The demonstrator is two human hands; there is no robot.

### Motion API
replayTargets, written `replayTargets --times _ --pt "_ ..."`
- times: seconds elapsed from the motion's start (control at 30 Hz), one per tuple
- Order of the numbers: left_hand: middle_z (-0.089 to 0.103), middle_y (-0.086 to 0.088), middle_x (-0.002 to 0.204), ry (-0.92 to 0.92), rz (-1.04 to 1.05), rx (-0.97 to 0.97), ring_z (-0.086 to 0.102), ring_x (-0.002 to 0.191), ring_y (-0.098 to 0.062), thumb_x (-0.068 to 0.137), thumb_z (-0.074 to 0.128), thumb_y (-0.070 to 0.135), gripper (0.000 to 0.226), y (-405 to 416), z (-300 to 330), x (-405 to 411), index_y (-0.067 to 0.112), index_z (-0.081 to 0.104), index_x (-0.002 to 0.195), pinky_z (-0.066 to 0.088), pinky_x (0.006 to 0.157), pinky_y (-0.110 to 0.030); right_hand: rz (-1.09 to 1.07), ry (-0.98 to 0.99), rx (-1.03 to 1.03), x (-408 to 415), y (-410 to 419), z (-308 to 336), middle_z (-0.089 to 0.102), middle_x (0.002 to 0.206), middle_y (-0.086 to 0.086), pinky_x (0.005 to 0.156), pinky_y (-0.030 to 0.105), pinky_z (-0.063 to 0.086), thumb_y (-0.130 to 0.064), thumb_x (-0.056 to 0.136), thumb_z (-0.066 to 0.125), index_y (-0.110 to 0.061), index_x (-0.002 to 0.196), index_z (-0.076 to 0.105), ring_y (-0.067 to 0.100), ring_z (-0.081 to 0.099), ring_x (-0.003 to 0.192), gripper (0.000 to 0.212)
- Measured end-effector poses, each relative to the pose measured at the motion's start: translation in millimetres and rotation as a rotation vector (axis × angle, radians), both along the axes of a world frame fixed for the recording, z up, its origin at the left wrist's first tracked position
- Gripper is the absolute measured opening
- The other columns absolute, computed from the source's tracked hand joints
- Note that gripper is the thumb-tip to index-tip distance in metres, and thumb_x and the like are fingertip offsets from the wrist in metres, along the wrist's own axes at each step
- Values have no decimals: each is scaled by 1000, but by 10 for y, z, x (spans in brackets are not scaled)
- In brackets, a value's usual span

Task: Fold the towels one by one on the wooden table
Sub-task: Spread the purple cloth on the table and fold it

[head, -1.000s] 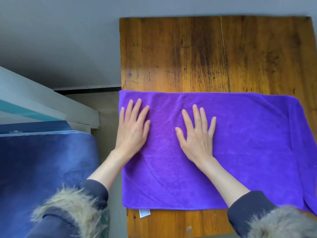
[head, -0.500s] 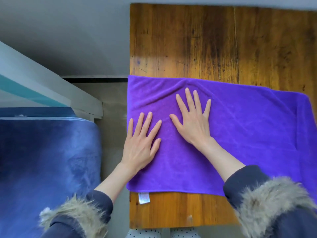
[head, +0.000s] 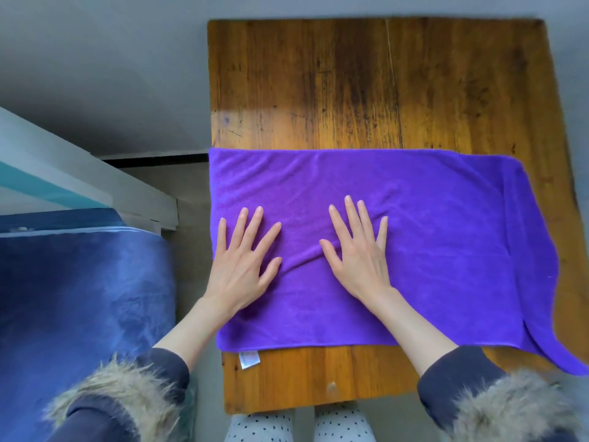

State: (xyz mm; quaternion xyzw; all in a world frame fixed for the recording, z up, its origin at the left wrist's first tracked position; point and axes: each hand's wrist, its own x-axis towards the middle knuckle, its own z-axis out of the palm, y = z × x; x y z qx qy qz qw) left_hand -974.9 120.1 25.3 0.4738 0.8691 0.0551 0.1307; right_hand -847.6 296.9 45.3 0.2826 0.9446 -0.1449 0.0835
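I'm smoothing the purple towel (head: 414,234) on the tabletop (head: 318,90), left hand (head: 242,260) and right hand (head: 357,253) flat, holding nothing; next I'd pinch an edge to fold.

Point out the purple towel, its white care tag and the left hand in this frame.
purple towel (head: 446,250): head view, bare flat stretch right of both hands.
white care tag (head: 249,359): head view, middle of the tag at the towel's near-left corner.
left hand (head: 242,266): head view, back of the hand.

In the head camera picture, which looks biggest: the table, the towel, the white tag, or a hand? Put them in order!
Largest to smallest:
1. table
2. towel
3. left hand and right hand, which look alike
4. tag
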Motion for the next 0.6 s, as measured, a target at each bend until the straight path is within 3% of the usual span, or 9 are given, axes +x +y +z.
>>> replayTargets --times 0.17,0.3,0.43,0.6 --pt "25 -12 153 -29 -125 -11 20 141 -36 91 35 42 55 469 103 367 23 38 142 13 110 -61 -183 35 -6 587 256 64 23 154 7 113 57 7 -29 94 50 -16 143 34 23 14 144 54" --pt "32 -13 150 -38 -285 17 28 137 -40 88 57 34 55 921 113 763 21 44 139 19 105 -65 -397 85 53 1221 556 100 41 145 11 111 56 18 -21 90 56 -10 136 45 27 32 137 49" --pt "30 -13 151 -37 -398 3 26 138 -39 89 56 34 55 1425 142 1190 22 42 140 17 107 -63 -556 138 142 1821 891 140 51 134 14 103 56 30 -15 85 62 -7 128 53 32 46 126 44" --pt "32 -13 150 -44 -479 -11 27 137 -40 90 56 32 53 1960 207 1696 20 43 140 18 107 -62 -745 70 168 2428 1324 196 52 129 14 90 51 38 -22 87 59 -8 126 51 36 49 112 42"
